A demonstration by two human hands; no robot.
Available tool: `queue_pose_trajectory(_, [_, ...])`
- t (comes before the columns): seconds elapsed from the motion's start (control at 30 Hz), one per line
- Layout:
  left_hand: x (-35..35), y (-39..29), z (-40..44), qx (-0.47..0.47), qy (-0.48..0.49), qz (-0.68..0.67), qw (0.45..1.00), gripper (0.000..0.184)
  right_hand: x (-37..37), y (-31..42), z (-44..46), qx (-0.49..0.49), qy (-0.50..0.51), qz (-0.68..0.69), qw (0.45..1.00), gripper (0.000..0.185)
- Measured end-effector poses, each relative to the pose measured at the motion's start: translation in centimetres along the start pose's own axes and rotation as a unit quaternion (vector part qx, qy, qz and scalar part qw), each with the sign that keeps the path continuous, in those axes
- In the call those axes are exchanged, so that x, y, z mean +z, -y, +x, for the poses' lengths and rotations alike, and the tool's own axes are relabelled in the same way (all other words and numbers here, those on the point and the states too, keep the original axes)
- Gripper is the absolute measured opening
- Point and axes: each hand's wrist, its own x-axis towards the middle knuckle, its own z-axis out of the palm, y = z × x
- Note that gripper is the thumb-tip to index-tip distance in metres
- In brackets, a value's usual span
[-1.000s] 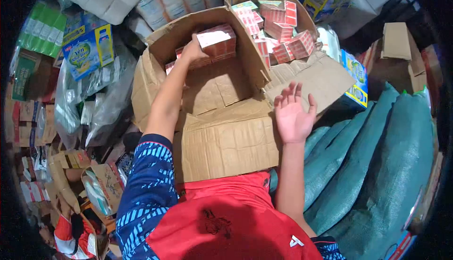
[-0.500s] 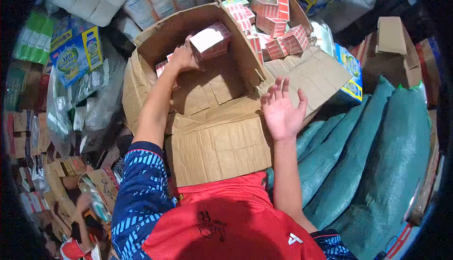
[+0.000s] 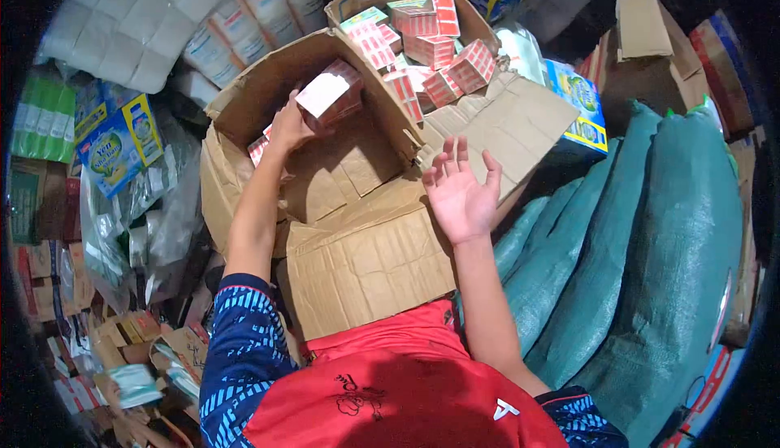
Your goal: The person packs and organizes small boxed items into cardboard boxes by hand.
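My left hand (image 3: pixel 291 127) reaches into an open cardboard carton (image 3: pixel 370 277), its fingers curled around the left side of a red-and-white box (image 3: pixel 329 97). Bright light whitens the top of that box, and my fingertips are partly hidden. More red-and-white packs (image 3: pixel 258 149) lie beside my left wrist in the carton. Palm up and fingers apart, my right hand (image 3: pixel 465 196) holds nothing over the carton's right edge. Behind it, a second carton (image 3: pixel 345 8) contains several small red-and-white boxes (image 3: pixel 473 66), lying at mixed angles.
Long green woven sacks (image 3: pixel 674 229) lean on the right. A blue-and-yellow drink pack (image 3: pixel 114 143) sits among clear plastic bags (image 3: pixel 162 220) on the left. White wrapped packs (image 3: pixel 260 9) are stacked behind; a brown carton (image 3: pixel 650 66) stands far right.
The camera view has turned, so the cartons appear farther left. My left hand stays on the same box and my right hand stays open. A person at lower left is no longer visible.
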Motion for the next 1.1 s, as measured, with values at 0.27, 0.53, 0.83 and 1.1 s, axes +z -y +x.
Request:
queue_pose_trajectory(0.27, [1.9, 1.3, 0.3, 0.028, -0.035, 0.034, 0.998, 0.042, -0.7, -0.3, 0.3, -0.013, 0.005, 0.004, 1.0, 0.036])
queue_pose_trajectory(0.53, [2.2, 2.4, 0.2, 0.068, -0.042, 0.032, 0.996, 0.077, -0.6, 0.2, -0.1, -0.021, 0.024, -0.026, 0.999, 0.032])
queue_pose_trajectory(0.83, [1.0, -0.1, -0.3, 0.024, -0.025, 0.002, 0.999, 0.075, -1.0, 0.1, -0.1, -0.006, 0.009, 0.002, 1.0, 0.034])
queue_pose_trajectory(1.1, [1.2, 0.0, -0.6, 0.03, -0.047, 0.004, 0.998, 0.061, -1.0, 0.0, 0.1, -0.017, 0.004, -0.01, 1.0, 0.035])
